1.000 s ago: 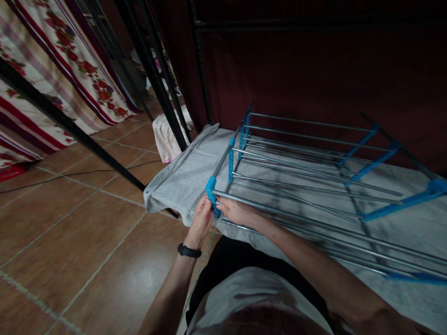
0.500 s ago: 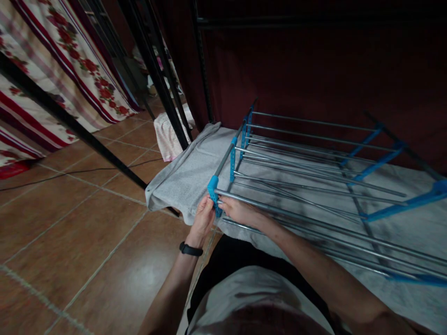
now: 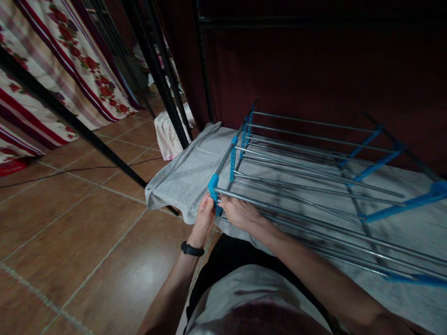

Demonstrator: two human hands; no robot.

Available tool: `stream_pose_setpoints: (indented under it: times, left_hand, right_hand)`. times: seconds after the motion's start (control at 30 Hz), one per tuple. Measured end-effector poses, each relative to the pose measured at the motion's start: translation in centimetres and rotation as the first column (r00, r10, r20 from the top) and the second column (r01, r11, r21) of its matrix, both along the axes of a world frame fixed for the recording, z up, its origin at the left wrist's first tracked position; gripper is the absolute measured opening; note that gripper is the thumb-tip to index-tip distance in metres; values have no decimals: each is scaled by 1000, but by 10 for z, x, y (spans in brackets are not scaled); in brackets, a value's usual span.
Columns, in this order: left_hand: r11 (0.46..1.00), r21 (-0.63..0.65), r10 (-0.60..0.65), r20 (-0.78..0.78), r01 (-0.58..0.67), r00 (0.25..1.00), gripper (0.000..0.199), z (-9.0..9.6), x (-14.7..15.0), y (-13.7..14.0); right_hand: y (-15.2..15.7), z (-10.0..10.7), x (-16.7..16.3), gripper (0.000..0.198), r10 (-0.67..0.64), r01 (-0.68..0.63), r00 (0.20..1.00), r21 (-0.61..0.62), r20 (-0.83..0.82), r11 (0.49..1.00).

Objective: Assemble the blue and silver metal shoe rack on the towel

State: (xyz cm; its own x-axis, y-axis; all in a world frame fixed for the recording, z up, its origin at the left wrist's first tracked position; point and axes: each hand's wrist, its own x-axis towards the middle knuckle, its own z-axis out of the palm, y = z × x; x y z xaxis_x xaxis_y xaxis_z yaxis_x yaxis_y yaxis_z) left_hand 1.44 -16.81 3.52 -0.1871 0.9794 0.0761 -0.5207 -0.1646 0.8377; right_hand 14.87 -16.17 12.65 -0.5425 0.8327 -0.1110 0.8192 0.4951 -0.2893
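Note:
A rack of grey metal tubes (image 3: 314, 220) joined by blue plastic pieces lies on a grey cloth. My left hand (image 3: 204, 217) is closed on the blue corner connector (image 3: 213, 183) at the rack's near left end, thumb and fingers on its outer side. Just inside that connector, my right hand (image 3: 239, 213) is closed around a metal tube's end, close against the blue plastic. The fingertips partly hide where tube and connector meet. Other blue brackets (image 3: 233, 163) stand further along the left side tube, and several thin rods lie loosely crossed inside the rack.
The grey cloth (image 3: 185, 181) covers a low platform with a dark red panel (image 3: 314, 70) behind. Black metal posts (image 3: 164, 79) and a slanting black bar (image 3: 87, 137) stand at left. Beyond are a floral curtain (image 3: 84, 60), a pale cloth (image 3: 169, 132) and a cable on the tiled floor (image 3: 87, 223).
My right hand has shifted slightly and turned so more of its back shows, covering the lower tube's end. My left hand stays on the blue connector.

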Motion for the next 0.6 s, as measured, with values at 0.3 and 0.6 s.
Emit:
stream_pose_setpoints:
  times: [0.3, 0.6]
  left_hand:
    - [1000, 7, -27, -18, 27, 999, 38, -1, -3, 4]
    - [1000, -1, -27, 0, 27, 1000, 33, -1, -2, 2]
  right_hand:
    - [11, 0, 6, 36, 94, -110, 979, -78, -181, 991]
    - [-4, -7, 2, 38, 17, -23, 999, 136, 46, 990]
